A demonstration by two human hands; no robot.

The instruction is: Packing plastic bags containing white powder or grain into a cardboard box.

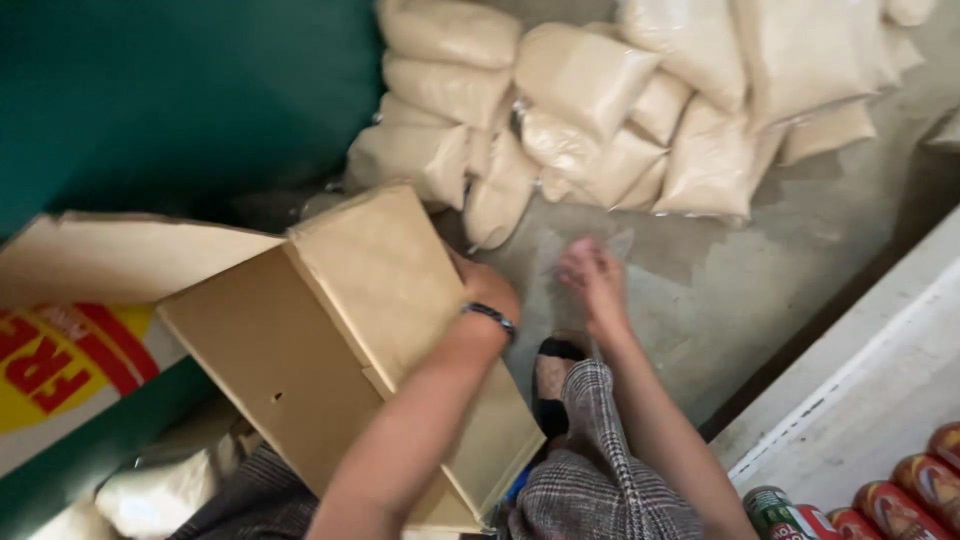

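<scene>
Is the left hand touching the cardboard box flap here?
Touching. The head view shows the left hand pressed against the edge of the cardboard box flap, with no gap visible between them. The right hand is blurred and apart from the box.

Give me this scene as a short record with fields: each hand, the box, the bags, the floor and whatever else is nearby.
left hand: rests on the open flap of the cardboard box; dark bracelet on the wrist
right hand: blurred, low over the concrete floor; whether it holds anything cannot be told
cardboard box: brown, open, tilted, flaps spread
bags: clear bags of pale grain piled on the floor beyond the hands
foot: in a black sandal, beside a checked trouser leg
cans: red-labelled, lying in a row at lower right
</scene>
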